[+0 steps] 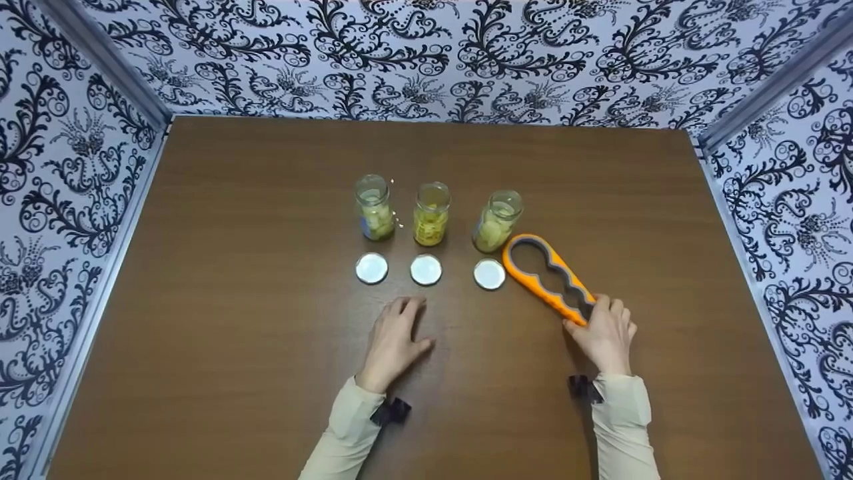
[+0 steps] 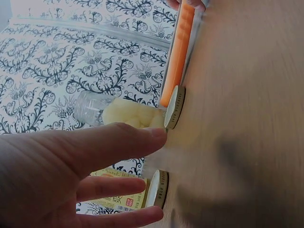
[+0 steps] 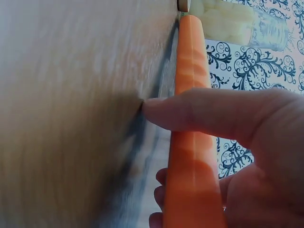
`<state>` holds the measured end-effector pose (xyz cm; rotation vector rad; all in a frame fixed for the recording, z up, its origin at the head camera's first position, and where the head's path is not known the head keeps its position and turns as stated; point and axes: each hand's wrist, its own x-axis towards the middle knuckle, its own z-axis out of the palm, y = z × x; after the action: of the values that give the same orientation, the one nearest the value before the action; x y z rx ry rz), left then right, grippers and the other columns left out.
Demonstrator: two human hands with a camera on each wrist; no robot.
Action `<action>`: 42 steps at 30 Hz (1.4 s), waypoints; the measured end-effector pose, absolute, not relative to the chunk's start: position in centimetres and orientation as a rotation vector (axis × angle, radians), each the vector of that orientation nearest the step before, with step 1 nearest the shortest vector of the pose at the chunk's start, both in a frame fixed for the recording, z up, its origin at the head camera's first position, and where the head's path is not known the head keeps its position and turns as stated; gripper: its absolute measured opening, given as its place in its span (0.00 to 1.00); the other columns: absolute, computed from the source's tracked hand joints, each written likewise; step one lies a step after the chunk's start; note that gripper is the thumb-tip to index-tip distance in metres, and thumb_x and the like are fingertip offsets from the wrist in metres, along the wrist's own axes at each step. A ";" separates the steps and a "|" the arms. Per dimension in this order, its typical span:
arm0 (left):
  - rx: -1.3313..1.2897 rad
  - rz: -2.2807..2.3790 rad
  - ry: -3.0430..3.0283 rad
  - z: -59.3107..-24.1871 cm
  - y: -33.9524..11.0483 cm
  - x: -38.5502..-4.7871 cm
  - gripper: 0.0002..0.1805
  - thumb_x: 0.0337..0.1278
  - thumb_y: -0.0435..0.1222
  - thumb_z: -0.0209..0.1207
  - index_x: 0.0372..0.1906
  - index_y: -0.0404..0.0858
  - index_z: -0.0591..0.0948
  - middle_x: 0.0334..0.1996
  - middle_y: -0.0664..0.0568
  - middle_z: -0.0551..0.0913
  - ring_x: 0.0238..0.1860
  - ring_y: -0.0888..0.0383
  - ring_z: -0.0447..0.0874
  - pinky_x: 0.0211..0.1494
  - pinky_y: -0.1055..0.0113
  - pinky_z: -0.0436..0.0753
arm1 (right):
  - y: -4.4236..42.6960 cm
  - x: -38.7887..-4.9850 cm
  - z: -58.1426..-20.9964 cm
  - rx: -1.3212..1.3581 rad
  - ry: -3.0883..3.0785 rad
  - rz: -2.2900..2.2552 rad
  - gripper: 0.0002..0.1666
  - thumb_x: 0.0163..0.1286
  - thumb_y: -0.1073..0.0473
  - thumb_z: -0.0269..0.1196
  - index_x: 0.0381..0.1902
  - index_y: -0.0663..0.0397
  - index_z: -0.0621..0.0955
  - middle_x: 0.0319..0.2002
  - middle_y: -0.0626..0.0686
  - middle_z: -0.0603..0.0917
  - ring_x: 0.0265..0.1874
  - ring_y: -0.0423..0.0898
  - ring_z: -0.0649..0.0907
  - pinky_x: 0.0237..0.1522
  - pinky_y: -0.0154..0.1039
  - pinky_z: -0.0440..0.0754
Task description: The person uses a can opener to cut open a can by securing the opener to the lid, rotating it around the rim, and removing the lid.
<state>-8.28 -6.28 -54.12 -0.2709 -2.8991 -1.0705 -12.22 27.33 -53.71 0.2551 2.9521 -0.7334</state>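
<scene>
My right hand (image 1: 605, 335) grips the near end of an orange jar opener (image 1: 541, 290) with a grey scalloped inside. In the right wrist view the thumb (image 3: 199, 111) lies across the opener's orange edge (image 3: 192, 61), and the other fingers are behind it. The opener's far end lies beside the right jar. My left hand (image 1: 393, 343) is held near the table with fingers spread loosely and nothing in them. It is nearest to the left lid (image 1: 371, 268) and the middle lid (image 1: 426, 269), lying white side up. The right lid (image 1: 489, 274) lies by the opener.
Three uncapped glass jars stand in a row behind the lids: a left jar (image 1: 375, 217), a middle jar (image 1: 431, 220) and a right jar (image 1: 496, 225), each with pale or yellow contents. Small white specks lie beside the left jar. Patterned walls (image 1: 426, 60) border the brown table (image 1: 233, 333).
</scene>
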 end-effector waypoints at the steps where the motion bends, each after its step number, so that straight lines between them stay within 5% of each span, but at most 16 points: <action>1: -0.267 -1.076 -2.901 -54.1 -6.3 -8.2 0.33 0.41 0.35 0.75 0.57 0.33 0.76 0.49 0.38 0.78 0.50 0.40 0.76 0.51 0.45 0.75 | 27.3 -12.3 -53.7 0.252 2.950 -0.732 0.39 0.55 0.60 0.69 0.59 0.75 0.67 0.51 0.75 0.67 0.51 0.71 0.64 0.52 0.65 0.58; 24: -0.258 -1.032 -2.860 -53.9 -7.7 -8.0 0.32 0.39 0.33 0.75 0.55 0.34 0.76 0.46 0.40 0.78 0.44 0.40 0.77 0.44 0.45 0.77 | 27.9 -12.3 -53.8 0.217 2.912 -0.733 0.40 0.57 0.58 0.68 0.61 0.75 0.67 0.53 0.75 0.67 0.53 0.71 0.64 0.51 0.65 0.59; 42: -0.200 -1.070 -2.857 -53.6 -8.6 -8.0 0.33 0.39 0.31 0.75 0.56 0.30 0.75 0.48 0.36 0.77 0.47 0.38 0.76 0.49 0.43 0.74 | 27.9 -12.0 -53.7 0.178 2.921 -0.809 0.41 0.56 0.58 0.69 0.64 0.68 0.66 0.56 0.74 0.66 0.53 0.70 0.64 0.53 0.64 0.57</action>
<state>-7.96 -8.56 -53.60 -0.2002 -2.8566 -1.0698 -12.04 27.93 -53.73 0.1783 2.9214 -0.8085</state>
